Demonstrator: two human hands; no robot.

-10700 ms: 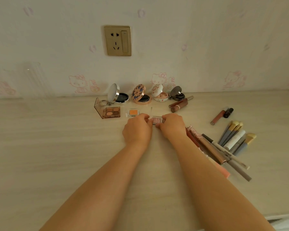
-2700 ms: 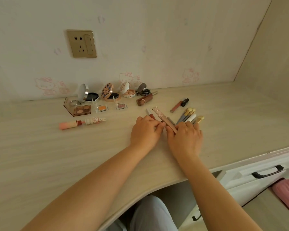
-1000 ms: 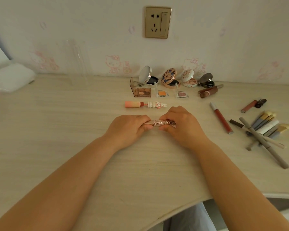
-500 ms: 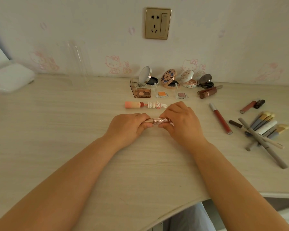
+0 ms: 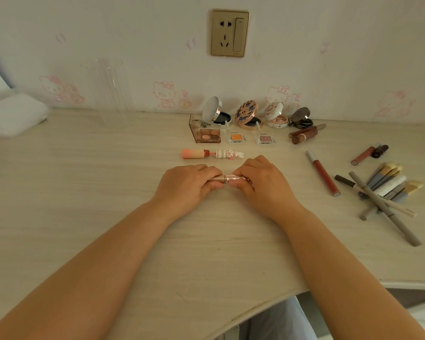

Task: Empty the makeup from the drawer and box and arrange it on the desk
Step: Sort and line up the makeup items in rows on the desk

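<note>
Left hand [image 5: 189, 184]: we find it closed around one end of a rose-gold lip tube [image 5: 227, 179], low over the tabletop [image 5: 84, 192].
Right hand [image 5: 263, 182]: gripping the tube's patterned other end.
Step in hand: we judge it to be uncapping the tube for display.
Next move: pull cap apart, lay below the pink lipstick [image 5: 211, 153].
Remaining: pencils and brushes [image 5: 388, 185] unsorted at right.

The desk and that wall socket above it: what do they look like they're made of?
The desk looks like pale laminate or veneered board: a faint streaky wood grain with a matte, even surface, though solid wood can't be ruled out. The wall socket has a gold, softly shiny faceplate; it could be brushed metal or metallic-coated plastic, which the picture leaves open.
</note>
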